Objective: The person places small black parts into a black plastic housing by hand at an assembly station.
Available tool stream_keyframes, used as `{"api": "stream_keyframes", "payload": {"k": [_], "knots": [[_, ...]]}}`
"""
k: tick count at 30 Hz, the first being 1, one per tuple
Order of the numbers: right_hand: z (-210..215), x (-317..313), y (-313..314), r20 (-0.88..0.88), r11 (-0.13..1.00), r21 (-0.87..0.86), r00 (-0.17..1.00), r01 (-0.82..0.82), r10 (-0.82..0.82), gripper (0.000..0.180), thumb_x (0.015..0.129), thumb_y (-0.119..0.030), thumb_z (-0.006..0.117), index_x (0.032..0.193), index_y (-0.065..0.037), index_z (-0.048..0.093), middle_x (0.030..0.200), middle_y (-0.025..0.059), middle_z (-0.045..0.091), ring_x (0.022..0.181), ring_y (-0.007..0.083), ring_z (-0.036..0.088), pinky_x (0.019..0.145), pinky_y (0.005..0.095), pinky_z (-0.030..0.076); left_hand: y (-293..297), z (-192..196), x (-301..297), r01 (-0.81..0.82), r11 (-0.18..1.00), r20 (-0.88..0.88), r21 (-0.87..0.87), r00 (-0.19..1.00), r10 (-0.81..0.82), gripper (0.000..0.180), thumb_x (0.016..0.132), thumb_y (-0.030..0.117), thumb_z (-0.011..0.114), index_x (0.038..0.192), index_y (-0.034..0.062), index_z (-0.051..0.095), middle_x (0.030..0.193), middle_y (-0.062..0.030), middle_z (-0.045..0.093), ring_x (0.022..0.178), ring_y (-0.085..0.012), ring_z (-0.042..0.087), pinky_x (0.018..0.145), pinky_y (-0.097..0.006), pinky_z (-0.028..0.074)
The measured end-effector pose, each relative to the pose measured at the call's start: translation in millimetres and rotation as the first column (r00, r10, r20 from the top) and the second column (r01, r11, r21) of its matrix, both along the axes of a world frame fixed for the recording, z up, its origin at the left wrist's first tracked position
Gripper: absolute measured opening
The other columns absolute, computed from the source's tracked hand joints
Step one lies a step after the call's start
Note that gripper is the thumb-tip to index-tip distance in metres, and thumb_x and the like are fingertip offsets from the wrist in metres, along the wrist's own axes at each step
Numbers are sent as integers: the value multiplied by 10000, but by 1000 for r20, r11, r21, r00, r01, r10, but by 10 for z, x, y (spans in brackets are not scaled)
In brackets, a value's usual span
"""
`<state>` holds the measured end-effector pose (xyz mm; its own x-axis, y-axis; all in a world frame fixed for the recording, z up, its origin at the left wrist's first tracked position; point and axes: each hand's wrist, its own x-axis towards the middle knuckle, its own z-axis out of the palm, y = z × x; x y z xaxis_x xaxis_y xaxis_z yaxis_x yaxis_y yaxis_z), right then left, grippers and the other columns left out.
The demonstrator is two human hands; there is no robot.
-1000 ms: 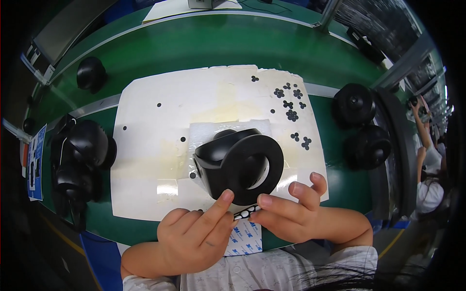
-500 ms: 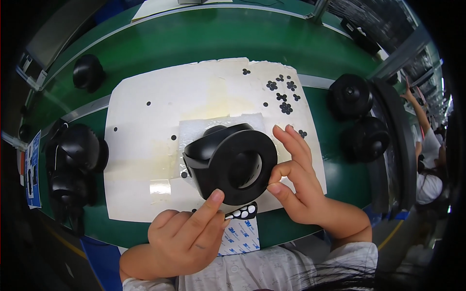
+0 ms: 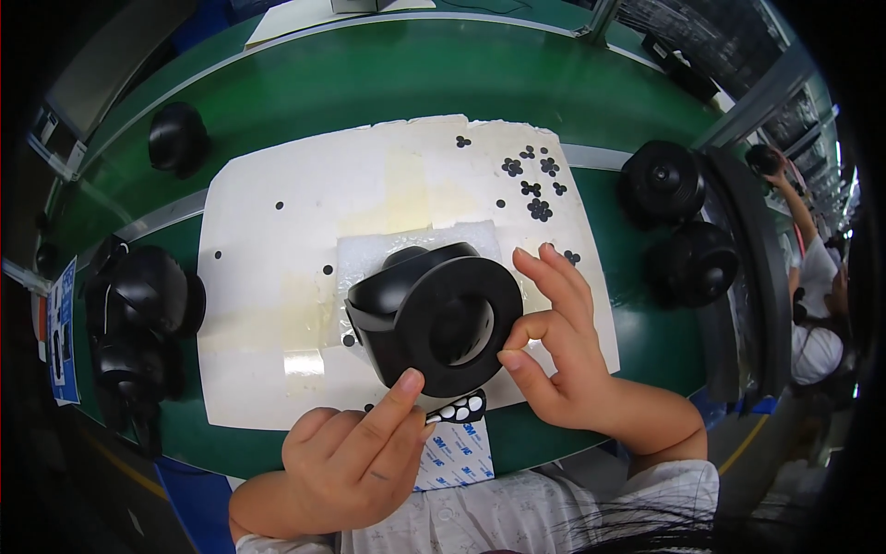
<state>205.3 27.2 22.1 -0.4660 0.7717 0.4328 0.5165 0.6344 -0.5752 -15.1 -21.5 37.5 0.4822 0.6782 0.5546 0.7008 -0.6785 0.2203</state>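
A glossy black rounded housing (image 3: 374, 291) stands tilted on a white foam pad (image 3: 369, 251), its flat black ring face (image 3: 415, 337) turned toward me. My left hand (image 3: 355, 462) pinches a small black sheet with white dots (image 3: 462, 408) just below the ring. Its index fingertip presses against the ring's lower left edge. On the other side, my right hand (image 3: 572, 374) has thumb and index finger pinched together at the ring's right edge, its other fingers raised. Whatever sits between those two fingertips is too small to make out.
Beneath the pad lies a worn white board (image 3: 268, 305), with several black dots and dot clusters (image 3: 540, 210) on it. Black housings stand at left (image 3: 148, 291) and right (image 3: 663, 183). A printed white sheet (image 3: 457, 457) lies at the near edge. A co-worker's arm (image 3: 796, 208) shows far right.
The housing and my right hand have shifted slightly left in the picture. My left hand stays at the ring's lower edge. The co-worker's hand now has a dark round thing in it.
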Motion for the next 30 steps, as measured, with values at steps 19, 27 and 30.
{"api": "stream_keyframes", "payload": {"k": [19,27,30], "knots": [[153,43,1778,-448,880,-449,814,153,-370,127,787,-161,599,838,-45,610,692,15,574,609,107,531,576,225,426,65,-66,-97,12,1000,-35,9,999,-12,188,629,84,653,797,63,571,1067,-91,587,550,-129,494,488,-243,380],[-637,133,2594,519,767,458,565,449,-641,169,755,-114,505,853,-57,630,817,105,608,786,267,586,680,356,475,38,-10,-216,51,990,-115,-133,991,-66,333,646,104,577,973,44,582,893,-34,583,632,-125,506,526,-244,396],[-368,-371,2672,685,840,387,492,380,-538,152,725,-94,496,776,-49,631,804,124,628,716,279,617,658,369,483,38,-20,-215,31,980,-182,-197,981,-68,367,655,117,558,1013,40,572,828,-15,549,663,-127,499,544,-247,392]]}}
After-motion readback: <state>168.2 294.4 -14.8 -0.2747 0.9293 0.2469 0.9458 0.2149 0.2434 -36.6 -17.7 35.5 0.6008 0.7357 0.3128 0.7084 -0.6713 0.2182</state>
